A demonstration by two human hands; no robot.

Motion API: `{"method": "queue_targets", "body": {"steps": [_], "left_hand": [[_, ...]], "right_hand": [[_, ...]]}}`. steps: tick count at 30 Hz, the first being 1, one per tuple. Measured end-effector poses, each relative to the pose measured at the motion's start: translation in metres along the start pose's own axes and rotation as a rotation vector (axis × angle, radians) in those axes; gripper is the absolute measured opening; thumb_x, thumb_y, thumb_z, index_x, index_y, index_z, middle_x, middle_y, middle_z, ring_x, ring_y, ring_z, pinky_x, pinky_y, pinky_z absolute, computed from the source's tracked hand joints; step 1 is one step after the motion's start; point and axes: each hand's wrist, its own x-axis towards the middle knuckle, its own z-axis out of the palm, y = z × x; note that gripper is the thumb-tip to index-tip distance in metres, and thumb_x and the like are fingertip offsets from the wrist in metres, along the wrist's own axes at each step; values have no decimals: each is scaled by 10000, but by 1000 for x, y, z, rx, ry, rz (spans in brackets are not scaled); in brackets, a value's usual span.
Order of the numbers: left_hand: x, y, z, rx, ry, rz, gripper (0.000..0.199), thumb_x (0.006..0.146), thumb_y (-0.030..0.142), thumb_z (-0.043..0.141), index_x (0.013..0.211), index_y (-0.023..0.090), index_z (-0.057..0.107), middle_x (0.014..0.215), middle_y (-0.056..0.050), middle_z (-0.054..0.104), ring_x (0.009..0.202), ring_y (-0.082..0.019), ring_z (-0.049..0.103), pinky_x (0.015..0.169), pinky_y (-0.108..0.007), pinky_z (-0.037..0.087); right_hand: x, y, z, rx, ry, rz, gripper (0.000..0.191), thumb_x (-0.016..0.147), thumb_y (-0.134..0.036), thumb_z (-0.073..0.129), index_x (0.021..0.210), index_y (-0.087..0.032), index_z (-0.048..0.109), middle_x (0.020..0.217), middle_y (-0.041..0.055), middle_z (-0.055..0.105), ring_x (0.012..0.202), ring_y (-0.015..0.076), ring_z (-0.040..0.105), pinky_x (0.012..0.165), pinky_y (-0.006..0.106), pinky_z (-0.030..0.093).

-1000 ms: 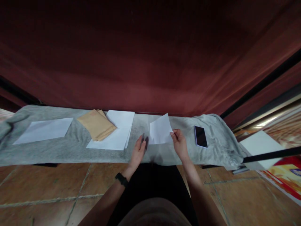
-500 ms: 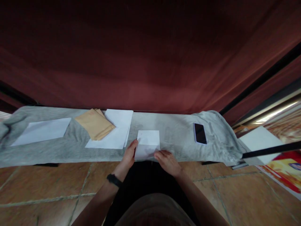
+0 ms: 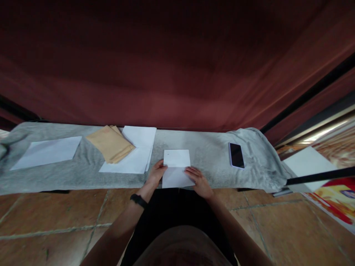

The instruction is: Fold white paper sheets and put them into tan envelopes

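A white sheet of paper (image 3: 177,177) with a crosswise crease lies on the grey cloth in front of me. Its far part is bright, its near part in shade, and a small dark mark shows near the far left corner. My left hand (image 3: 156,173), with a dark band on the wrist, pinches the sheet's left edge near the crease. The fingers of my right hand (image 3: 199,181) lie flat over the right edge, close to the crease. Whether its thumb is under the paper is hidden.
Brown envelopes (image 3: 109,144) overlap larger white sheets (image 3: 141,159) left of my hands. Another white sheet (image 3: 47,153) lies farther left. A phone (image 3: 236,155) rests at the right on the grey cloth (image 3: 213,147). Behind hangs a dark red curtain (image 3: 166,85).
My right hand has slid up from the near right corner to the crease. The left hand has moved up along its edge, and the near part of the paper is more exposed.
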Motion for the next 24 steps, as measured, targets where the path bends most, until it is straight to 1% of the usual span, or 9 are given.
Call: {"method": "queue_targets", "body": {"steps": [3,6,9,11,13,16,18,21,24], "left_hand": [[0,4,-9,74,59,35,420,787,357,657,1161,171,695,944,-65,762,875,-237,720,846,-393,576],[-2,15,-12,323,41,295,415,919,386,552,1278,208,657,1260,-95,707,1196,-246,648,1074,-414,487],[-4,28,1,604,-295,577,432,1001,402,448,1361,243,625,1481,-67,585,1433,-213,466,1202,-412,364],[-1,33,17,743,-526,650,438,1022,414,412,1379,268,620,1549,-32,517,1502,-182,362,1244,-404,289],[7,34,32,844,-628,664,444,1031,424,390,1393,288,608,1562,-12,498,1516,-162,333,1264,-399,232],[20,30,42,892,-624,679,450,1034,427,376,1400,293,601,1554,-5,505,1510,-146,341,1271,-383,199],[25,26,37,856,-598,675,458,1031,425,376,1397,275,607,1553,-16,506,1499,-147,363,1271,-375,205],[18,18,12,701,-553,587,465,1028,423,359,1341,249,656,1493,-33,578,1443,-160,454,1263,-381,251],[-4,9,-24,484,-404,437,462,1013,404,359,1234,223,722,1369,-66,676,1336,-198,570,1213,-406,363]], "right_hand": [[3,5,5,-32,-1,6,671,769,51,603,1337,-303,658,1417,31,642,1335,200,577,1188,450,421],[3,6,7,-35,5,-2,613,788,24,634,1307,-297,681,1402,32,653,1329,207,582,1193,455,415],[3,4,8,-55,-16,7,566,805,-28,659,1296,-310,690,1402,33,652,1327,222,586,1187,474,417],[3,3,7,-74,-26,9,567,805,-50,661,1306,-314,684,1404,36,651,1329,225,586,1190,482,410],[3,2,7,-87,-16,1,557,795,-71,668,1299,-305,691,1393,45,659,1326,227,589,1194,483,403],[3,1,7,-87,-1,-2,550,778,-72,660,1277,-297,705,1383,47,666,1316,224,596,1196,477,403],[3,2,8,-64,-1,17,583,756,-29,625,1268,-296,707,1381,35,668,1310,218,599,1194,475,406],[5,3,10,6,29,64,643,708,35,562,1252,-276,711,1353,29,687,1293,212,606,1188,461,411],[7,4,12,81,92,139,602,730,25,546,1219,-277,723,1295,25,717,1253,212,624,1159,443,440]]}}
